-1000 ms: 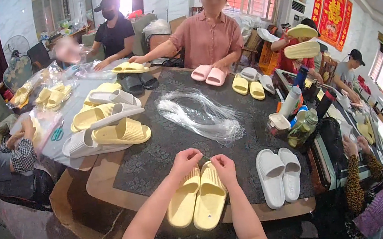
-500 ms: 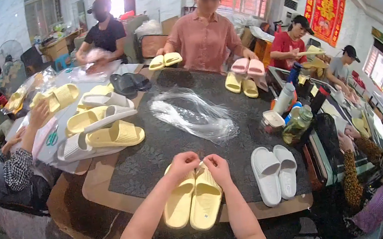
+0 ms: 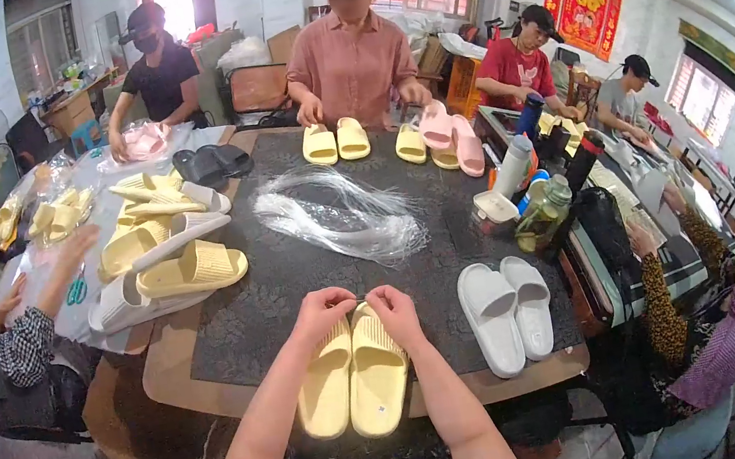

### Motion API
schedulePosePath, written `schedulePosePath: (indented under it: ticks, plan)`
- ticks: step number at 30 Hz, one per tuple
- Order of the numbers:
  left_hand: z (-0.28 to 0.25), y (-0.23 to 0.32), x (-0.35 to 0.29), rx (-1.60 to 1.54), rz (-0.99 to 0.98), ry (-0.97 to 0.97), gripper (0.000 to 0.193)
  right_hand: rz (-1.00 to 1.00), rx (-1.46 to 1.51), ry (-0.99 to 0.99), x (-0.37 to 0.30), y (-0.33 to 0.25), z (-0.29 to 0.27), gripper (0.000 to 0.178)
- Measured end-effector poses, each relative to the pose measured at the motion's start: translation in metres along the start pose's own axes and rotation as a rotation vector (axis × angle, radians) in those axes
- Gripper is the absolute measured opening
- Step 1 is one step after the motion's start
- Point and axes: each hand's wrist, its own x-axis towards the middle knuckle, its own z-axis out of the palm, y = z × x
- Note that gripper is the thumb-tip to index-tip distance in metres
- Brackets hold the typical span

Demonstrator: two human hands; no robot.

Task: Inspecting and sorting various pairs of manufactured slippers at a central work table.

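Note:
A pair of yellow slide slippers (image 3: 380, 385) lies side by side at the near table edge, toes pointing away from me. My left hand (image 3: 325, 314) and my right hand (image 3: 395, 314) meet above the toe ends, fingers pinched close together. Whatever is between their fingertips is too small to name. Just beyond my hands, a loose coil of clear plastic strands (image 3: 337, 220) is spread on the dark table mat (image 3: 239, 334). To the right of my right hand sits a light grey pair of slides (image 3: 492, 314).
A heap of yellow and grey slides (image 3: 194, 268) stands at left. Across the table, a person (image 3: 351, 62) has yellow slides (image 3: 335, 141) and pink slides (image 3: 467, 143) in front. Bottles (image 3: 544, 211) and a small tub (image 3: 492, 207) crowd the right edge. Other people work around.
The view has shifted slightly. My hands remain pinched at the slippers' toes. The person opposite has lowered the yellow pair from the air onto the table.

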Motion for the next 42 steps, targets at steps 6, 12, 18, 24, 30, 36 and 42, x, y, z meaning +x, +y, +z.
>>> schedulePosePath:
  ticks: [6, 12, 18, 24, 30, 36, 42]
  plan:
    - [0.002, 0.003, 0.001, -0.139, -0.028, 0.097, 0.014, 0.055, -0.008, 0.058, 0.000, 0.003, -0.005, 0.016]
    - [0.000, 0.007, -0.005, -0.052, -0.010, -0.062, 0.011, 0.019, -0.046, -0.051, -0.001, -0.002, 0.001, 0.014]
    - [0.002, 0.014, -0.004, -0.120, -0.048, 0.044, 0.014, 0.013, -0.008, 0.044, 0.001, 0.005, -0.005, 0.013]
    - [0.002, 0.004, -0.004, -0.103, -0.004, -0.042, 0.014, 0.020, -0.025, -0.102, -0.003, -0.013, 0.001, 0.011]
    - [0.004, 0.009, -0.004, -0.097, -0.007, 0.034, 0.012, -0.039, -0.030, 0.017, -0.001, 0.005, -0.005, 0.015]
    - [0.003, 0.014, -0.006, -0.070, -0.018, 0.050, 0.013, 0.028, -0.013, 0.022, 0.000, -0.003, -0.003, 0.012]
    - [0.004, 0.006, -0.004, -0.067, 0.011, 0.031, 0.015, 0.042, -0.089, -0.132, -0.002, -0.004, -0.005, 0.016]
